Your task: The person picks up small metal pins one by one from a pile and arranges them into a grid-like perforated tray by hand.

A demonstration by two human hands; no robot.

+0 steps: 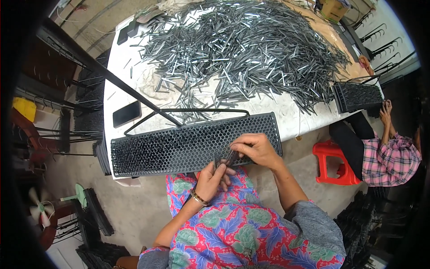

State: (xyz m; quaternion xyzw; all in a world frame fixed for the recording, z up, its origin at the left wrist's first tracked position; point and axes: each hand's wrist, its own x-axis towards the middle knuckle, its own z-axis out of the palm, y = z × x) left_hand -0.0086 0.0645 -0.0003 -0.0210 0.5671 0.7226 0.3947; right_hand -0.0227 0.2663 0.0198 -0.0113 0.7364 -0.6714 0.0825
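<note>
A long black perforated panel (262, 127) with a black rod handle (204, 110) lies along the table's near edge. Small black pieces fill the holes over its left and middle part, while its right end shows bare holes. My left hand (208, 183) is closed around a few thin dark strips (217, 160) just in front of the panel's near edge. Over the right half of the panel, my right hand (259, 151) pinches with thumb and forefinger at a dark strip beside the left hand's strips. Its other fingers are curled.
A big heap of loose dark strips (251, 49) covers the far part of the white-covered table (117, 94). A phone (126, 114) lies at the left. On the right, a person in a plaid shirt (387, 157) works at another black panel (358, 96), near a red stool (329, 154).
</note>
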